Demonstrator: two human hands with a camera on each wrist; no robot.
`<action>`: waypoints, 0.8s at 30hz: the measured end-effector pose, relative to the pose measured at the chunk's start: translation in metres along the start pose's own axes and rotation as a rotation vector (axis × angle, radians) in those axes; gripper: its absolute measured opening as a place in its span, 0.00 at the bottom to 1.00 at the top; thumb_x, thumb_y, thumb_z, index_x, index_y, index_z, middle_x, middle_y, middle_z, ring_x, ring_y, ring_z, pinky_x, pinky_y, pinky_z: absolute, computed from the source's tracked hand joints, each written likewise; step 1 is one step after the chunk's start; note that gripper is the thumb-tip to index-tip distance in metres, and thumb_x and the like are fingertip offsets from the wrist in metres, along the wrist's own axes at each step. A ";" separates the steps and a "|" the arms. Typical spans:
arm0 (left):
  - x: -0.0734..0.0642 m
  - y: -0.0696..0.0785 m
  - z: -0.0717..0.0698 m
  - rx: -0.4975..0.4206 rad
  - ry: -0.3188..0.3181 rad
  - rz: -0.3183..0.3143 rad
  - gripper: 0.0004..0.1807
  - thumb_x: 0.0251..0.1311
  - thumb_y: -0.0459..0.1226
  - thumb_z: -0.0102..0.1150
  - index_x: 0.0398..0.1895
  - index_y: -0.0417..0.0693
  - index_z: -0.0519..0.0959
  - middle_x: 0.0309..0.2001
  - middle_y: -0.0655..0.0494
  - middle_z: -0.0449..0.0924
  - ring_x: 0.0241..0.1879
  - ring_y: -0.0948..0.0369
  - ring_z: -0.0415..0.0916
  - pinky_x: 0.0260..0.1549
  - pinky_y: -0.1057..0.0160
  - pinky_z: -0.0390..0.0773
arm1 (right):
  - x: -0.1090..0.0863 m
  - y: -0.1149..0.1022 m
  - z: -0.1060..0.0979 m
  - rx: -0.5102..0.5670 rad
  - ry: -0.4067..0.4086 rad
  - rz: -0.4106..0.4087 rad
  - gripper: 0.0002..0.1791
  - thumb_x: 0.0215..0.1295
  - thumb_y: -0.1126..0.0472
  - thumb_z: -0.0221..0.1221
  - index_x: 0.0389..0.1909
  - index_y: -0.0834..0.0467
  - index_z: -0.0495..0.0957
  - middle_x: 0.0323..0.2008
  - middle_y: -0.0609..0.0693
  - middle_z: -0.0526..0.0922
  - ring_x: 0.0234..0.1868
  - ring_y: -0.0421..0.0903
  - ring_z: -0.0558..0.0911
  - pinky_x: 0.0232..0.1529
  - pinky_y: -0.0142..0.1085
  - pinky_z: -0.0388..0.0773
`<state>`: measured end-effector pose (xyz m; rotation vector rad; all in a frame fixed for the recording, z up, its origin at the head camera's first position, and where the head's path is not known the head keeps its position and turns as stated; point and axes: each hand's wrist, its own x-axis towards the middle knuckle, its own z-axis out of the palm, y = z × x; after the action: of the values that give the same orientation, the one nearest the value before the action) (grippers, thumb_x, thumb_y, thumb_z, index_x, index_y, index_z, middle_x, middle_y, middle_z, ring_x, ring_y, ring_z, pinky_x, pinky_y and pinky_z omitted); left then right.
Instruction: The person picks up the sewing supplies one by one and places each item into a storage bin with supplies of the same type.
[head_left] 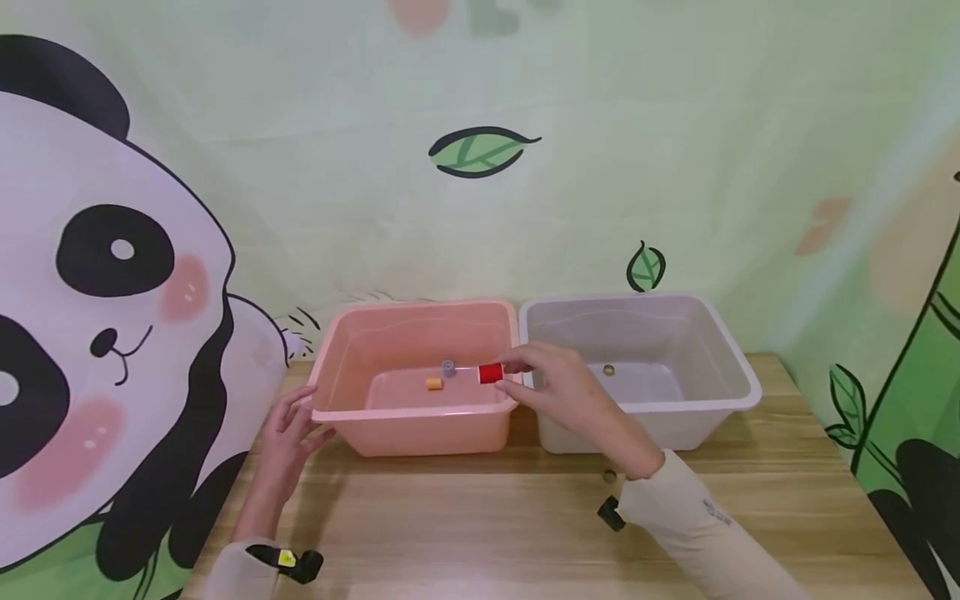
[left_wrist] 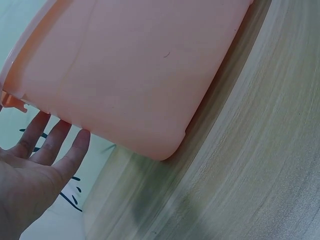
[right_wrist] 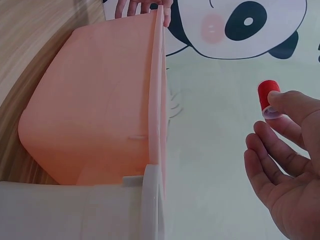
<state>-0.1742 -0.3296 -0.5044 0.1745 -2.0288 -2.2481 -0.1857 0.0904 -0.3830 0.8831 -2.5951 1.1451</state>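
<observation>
My right hand point(head_left: 558, 383) pinches a small spool of red thread point(head_left: 491, 373) between thumb and fingers, over the right side of the pink basin point(head_left: 420, 411). In the right wrist view the red spool point(right_wrist: 269, 95) shows a pale end, and the other fingers are loosely bent below it. A thin pale line runs left from it toward a grey-blue spool point(head_left: 447, 367) in the pink basin. A yellow-orange spool point(head_left: 434, 383) lies near that one. My left hand point(head_left: 287, 425) holds the pink basin's left rim, with fingers point(left_wrist: 75, 150) against its outer end wall.
A grey basin point(head_left: 652, 408) stands right beside the pink one, with a small brass-coloured round piece point(head_left: 609, 370) inside. Another small round piece point(head_left: 609, 476) lies on the wooden table point(head_left: 450, 517), near my right wrist. A panda-printed backdrop point(head_left: 337, 167) hangs close behind the basins.
</observation>
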 end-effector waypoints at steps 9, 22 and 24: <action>-0.001 -0.001 0.001 -0.001 0.008 -0.021 0.25 0.75 0.49 0.53 0.70 0.52 0.67 0.61 0.58 0.71 0.48 0.67 0.82 0.48 0.60 0.84 | 0.004 0.001 0.001 -0.005 -0.015 0.019 0.16 0.66 0.56 0.68 0.53 0.52 0.83 0.46 0.44 0.85 0.49 0.43 0.82 0.52 0.43 0.83; -0.001 -0.002 -0.003 0.002 0.001 -0.001 0.26 0.75 0.48 0.53 0.71 0.51 0.67 0.60 0.59 0.72 0.49 0.67 0.83 0.48 0.59 0.84 | 0.015 -0.003 0.001 -0.035 -0.015 -0.005 0.14 0.67 0.55 0.68 0.51 0.53 0.84 0.42 0.44 0.84 0.47 0.45 0.82 0.50 0.42 0.83; -0.001 -0.002 -0.003 -0.003 -0.005 -0.003 0.25 0.75 0.48 0.53 0.70 0.52 0.68 0.60 0.59 0.72 0.49 0.66 0.83 0.48 0.59 0.84 | 0.016 -0.003 0.000 -0.041 -0.013 -0.015 0.14 0.66 0.56 0.69 0.51 0.54 0.84 0.41 0.45 0.84 0.47 0.45 0.82 0.50 0.42 0.83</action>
<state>-0.1727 -0.3325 -0.5064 0.1715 -2.0293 -2.2555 -0.1972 0.0817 -0.3746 0.9021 -2.6080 1.0823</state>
